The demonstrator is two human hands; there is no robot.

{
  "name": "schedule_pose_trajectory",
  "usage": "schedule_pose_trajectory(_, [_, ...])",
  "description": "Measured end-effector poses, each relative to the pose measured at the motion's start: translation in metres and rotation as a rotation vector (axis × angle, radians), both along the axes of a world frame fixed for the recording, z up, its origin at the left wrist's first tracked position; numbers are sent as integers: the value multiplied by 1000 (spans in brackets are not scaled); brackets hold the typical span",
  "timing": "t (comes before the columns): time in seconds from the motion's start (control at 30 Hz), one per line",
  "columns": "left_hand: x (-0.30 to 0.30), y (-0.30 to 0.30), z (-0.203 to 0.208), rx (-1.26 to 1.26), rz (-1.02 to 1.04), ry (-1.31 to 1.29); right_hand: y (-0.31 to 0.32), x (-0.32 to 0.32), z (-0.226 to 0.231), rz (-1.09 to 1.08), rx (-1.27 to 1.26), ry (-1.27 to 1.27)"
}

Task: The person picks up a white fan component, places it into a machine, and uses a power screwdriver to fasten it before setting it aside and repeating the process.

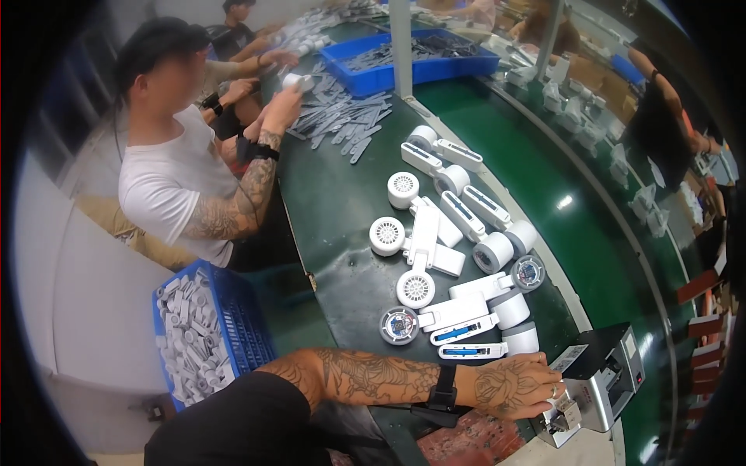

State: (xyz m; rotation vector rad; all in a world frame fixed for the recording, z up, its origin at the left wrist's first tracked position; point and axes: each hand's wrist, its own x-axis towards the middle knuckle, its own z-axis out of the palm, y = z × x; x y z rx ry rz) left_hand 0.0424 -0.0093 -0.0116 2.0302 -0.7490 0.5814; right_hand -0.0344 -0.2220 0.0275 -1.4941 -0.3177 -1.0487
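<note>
My left arm reaches in from the lower left, with a black strap and device round the wrist. At the front of a small silver-and-black bench machine (610, 377), perhaps a screw feeder, is my left hand (517, 386). Its fingers are bent and drawn together, a ring on one; whatever they pinch is hidden. Beside the hand lie white handheld fans, their open handles showing blue cells, such as the nearest open handle (472, 352). A fan head with an exposed circuit board (399, 325) lies left of them. My right hand is out of view.
White fans with grilles (386, 236) spread up the dark green bench. Further back are loose grey strips (342, 124) and a blue tray (361, 84). A blue crate (243, 330) of white parts stands left. A co-worker (175, 167) holds a white piece. A green conveyor (559, 202) runs right.
</note>
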Motion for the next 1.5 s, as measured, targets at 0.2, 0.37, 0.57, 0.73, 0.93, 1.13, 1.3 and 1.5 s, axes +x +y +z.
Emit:
schedule_pose_trajectory(0.2, [4,6,1,85,-7,-52,-5,1,-1,-5,15,8])
schedule_pose_trajectory(0.37, [3,6,-2,84,-9,-16,3,1,3,-35,24,12])
schedule_pose_trajectory(0.57, [5,10,0,22,-82,37,-1,-3,-3,-63,-6,60])
schedule_pose_trajectory(0.73, [12,16,15,-83,107,70,5,2,3,-100,4,60])
schedule_pose_trajectory(0.93, [27,23,2,19,316,-71,0,5,-4,-81,27,49])
schedule_pose_trajectory(1.13, [36,24,-2,136,428,-188,-20,6,-20,-116,33,57])
schedule_pose_trajectory(1.3, [27,4,-6,23,243,-168,-24,7,-26,-89,44,14])
schedule_pose_trajectory(1.5, [19,-3,-11,-32,8,-54,-29,11,-36,-69,76,-30])
